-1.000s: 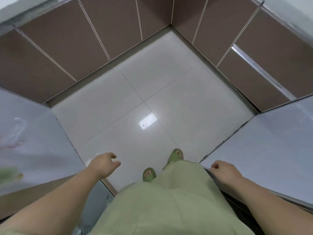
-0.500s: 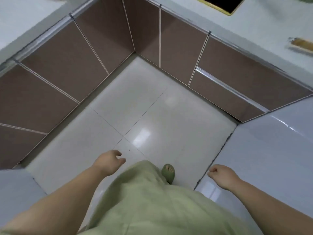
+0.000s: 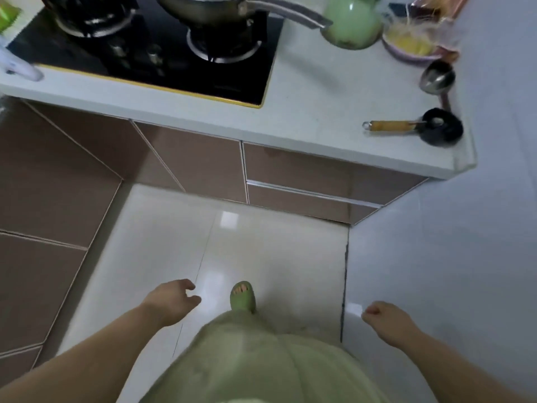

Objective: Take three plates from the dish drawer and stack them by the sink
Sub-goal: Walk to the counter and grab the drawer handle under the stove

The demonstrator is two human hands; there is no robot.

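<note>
view tipped up since earlier — stove [image 3: 151, 45] now seen | left hand [image 3: 171, 301] grip spread, bare | right hand [image 3: 386, 318] curled, bare

Dim, soft light; glare patch on floor [image 3: 229, 220]; motion blur, wide-angle edge bending.

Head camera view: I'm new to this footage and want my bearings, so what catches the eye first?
The black gas stove at top left, with a steel pan on its burner. On the white counter to its right stand a green kettle and a small black pan. Below, both empty hands, left and right, hang over the glossy floor.
</note>
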